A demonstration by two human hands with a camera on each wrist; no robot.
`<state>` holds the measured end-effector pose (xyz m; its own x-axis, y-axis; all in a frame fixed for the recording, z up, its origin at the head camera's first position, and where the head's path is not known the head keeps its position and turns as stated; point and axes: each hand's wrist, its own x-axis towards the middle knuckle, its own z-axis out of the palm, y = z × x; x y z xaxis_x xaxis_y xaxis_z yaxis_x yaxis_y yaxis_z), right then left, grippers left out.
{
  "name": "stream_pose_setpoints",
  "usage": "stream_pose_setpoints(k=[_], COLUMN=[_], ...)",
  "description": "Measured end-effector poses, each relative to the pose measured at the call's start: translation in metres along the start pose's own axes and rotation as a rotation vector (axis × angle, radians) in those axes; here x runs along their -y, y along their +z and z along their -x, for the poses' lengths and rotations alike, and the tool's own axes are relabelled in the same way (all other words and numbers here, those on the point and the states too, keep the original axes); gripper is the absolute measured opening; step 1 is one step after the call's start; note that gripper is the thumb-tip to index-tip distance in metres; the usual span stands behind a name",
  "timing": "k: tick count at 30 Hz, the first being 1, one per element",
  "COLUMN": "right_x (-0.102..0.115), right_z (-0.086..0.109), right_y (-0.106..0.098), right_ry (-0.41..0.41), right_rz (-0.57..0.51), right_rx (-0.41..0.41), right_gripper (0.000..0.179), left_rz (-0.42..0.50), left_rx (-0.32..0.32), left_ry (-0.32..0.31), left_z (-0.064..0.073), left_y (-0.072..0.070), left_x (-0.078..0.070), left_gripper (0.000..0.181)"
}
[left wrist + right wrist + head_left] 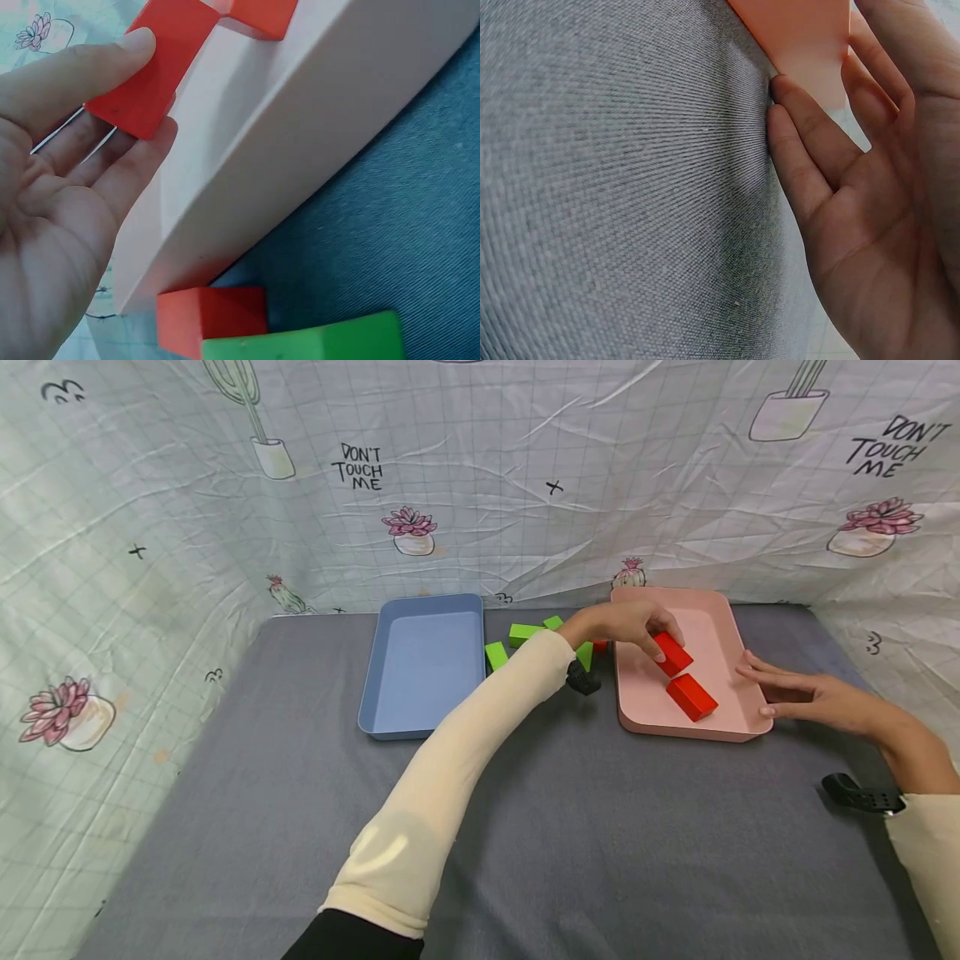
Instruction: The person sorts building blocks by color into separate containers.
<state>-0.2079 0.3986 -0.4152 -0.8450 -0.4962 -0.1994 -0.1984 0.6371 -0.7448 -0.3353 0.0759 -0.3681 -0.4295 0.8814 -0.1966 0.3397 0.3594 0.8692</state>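
Observation:
Over the pink tray (723, 635), my left hand (626, 623) pinches a red block (672, 653) between thumb and fingers. In the left wrist view the thumb lies across the face of that same block (161, 64). A second red block (692, 697) lies in the tray, just in front of the held one. At the tray's right side, my right hand (817, 697) touches the outer wall with fairly straight fingers. The right wrist view shows its fingertips against the tray wall (810, 45), with no block in that hand.
Left of the pink tray stands a blue tray (423, 664) with nothing in it. Between the trays lie several green blocks (525, 635), partly hidden by the left arm. A red block (214, 315) sits against the pink tray's outer wall. A printed curtain (480, 485) hangs behind.

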Motion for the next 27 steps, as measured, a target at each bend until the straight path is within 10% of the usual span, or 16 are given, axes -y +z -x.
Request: stream_pose_setpoints(k=[27], right_x=[-0.0008], right_z=[-0.0005], right_y=[0.0011], right_ry=[-0.005], right_rz=[0.022], right_rx=[-0.012], right_gripper=[0.068], left_rz=[-0.186], left_rx=[-0.082], left_ry=[0.062], left_z=[-0.0097], left_y=[-0.0027], left_x=[-0.0055], left_gripper=[0.039])
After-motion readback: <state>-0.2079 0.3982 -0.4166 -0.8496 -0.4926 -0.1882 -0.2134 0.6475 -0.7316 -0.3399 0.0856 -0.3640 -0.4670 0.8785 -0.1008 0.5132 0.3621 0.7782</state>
